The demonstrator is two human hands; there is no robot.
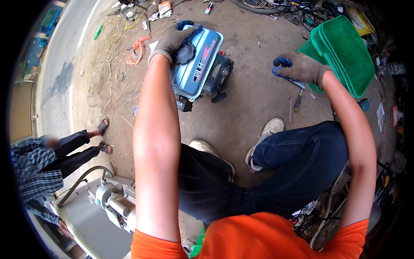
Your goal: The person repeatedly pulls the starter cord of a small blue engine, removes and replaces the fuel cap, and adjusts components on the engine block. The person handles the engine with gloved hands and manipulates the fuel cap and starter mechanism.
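Note:
My left hand (170, 41), in a grey glove with dark blue fingertips, grips the far left edge of a small generator's light blue fuel tank (202, 64). Beside its fingers sits the black fuel cap (185, 52). The generator's dark engine body (218, 77) shows along the tank's right side. To the right, my right hand (301, 68), gloved the same way, hovers with thumb and fingers apart. A metal tool (298, 84) shows just under it, partly hidden; I cannot make out its kind. Nearby on the ground lies a screwdriver (297, 102).
Green plastic baskets (345, 52) stand nested beside my right wrist. Cables and scrap (276, 8) lie along the far edge. An orange plastic bag (137, 51) rests left of the generator. At left are a person (41, 168) and a grey-white machine or vehicle (92, 211).

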